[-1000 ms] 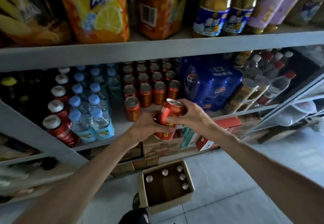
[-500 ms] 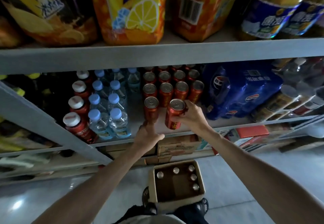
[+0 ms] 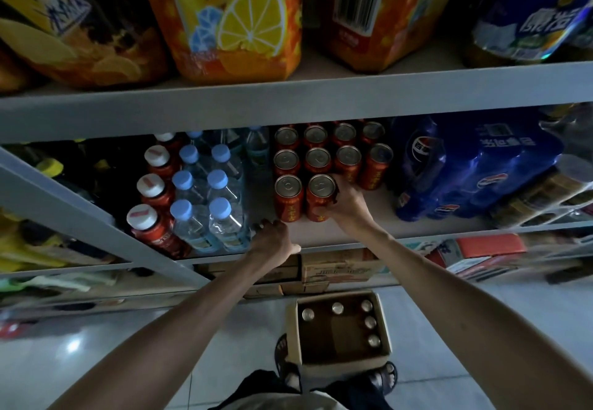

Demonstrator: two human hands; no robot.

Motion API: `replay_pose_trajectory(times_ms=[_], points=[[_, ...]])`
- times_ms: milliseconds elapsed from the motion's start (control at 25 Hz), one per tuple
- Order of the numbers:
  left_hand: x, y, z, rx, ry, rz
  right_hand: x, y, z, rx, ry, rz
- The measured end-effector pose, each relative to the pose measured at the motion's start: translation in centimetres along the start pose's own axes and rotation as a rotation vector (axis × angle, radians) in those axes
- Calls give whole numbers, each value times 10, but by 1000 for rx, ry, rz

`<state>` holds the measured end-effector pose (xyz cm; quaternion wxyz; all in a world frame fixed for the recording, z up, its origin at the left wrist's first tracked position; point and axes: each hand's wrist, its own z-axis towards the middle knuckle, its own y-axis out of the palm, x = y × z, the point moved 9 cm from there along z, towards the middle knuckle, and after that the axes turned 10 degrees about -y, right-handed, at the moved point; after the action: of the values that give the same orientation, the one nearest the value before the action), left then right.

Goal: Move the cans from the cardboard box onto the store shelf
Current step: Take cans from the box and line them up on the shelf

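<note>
Upon shelf (image 3: 372,217), fingers (image 3: 340,185) of right hand (image 3: 348,206) clasp can (image 3: 319,199).

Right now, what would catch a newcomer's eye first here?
The right hand grips a red can at the front of the can block on the middle shelf. Above, a big orange lemon-tea pack sits on the top shelf. On the floor, the cardboard box shows five can tops.

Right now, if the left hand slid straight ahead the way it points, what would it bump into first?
Probably the front-left red can, standing just beyond the left hand on the shelf. Depth is unclear, so it might slip past beside it.
</note>
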<state>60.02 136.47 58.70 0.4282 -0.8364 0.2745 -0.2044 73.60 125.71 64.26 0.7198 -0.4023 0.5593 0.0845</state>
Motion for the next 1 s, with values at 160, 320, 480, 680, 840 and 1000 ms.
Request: replay_pose_trajectory(times_ms=[160,320,480,680,840,1000], points=[[1,3,2,-6,10,12,4,2,-2,19,29,24],[2,8,5,2,17,44,11,5,-3,56,47,-7],[6,6,3,40,50,118,14,7,0,59,63,0],[5,11,8,33,42,153,14,7,2,56,46,-11],[4,16,12,-21,28,99,11,7,2,36,44,16],[3,16,10,-22,17,113,11,8,-1,28,72,32]])
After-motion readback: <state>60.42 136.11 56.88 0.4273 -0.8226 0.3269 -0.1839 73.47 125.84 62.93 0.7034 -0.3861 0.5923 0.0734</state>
